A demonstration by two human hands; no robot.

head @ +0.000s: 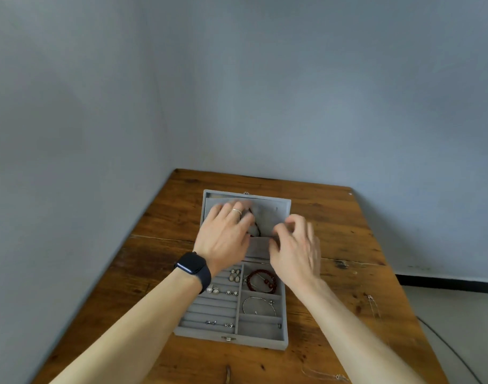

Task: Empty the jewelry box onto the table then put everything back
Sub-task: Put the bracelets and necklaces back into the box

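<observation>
A grey velvet jewelry box point(261, 340) lies open on the wooden table point(342, 239), its lid point(276, 206) flat toward the wall. Both hands work at the lid's fabric pocket point(258, 248). My left hand point(226, 234), with a ring and a dark watch, holds a dark cord necklace point(255, 227) against the lid. My right hand point(295, 248) pinches at the pocket's upper edge; what it holds is hidden. In the tray lie a red bead bracelet point(262, 279), a silver bangle point(258, 306), and several earrings point(223, 286) and rings point(218, 323).
A thin silver chain point(374, 306) lies on the table to the right of the box, and another chain point(331, 376) near the front edge. Walls close off the table's far and left sides. A dark cable point(448, 347) runs on the floor at right.
</observation>
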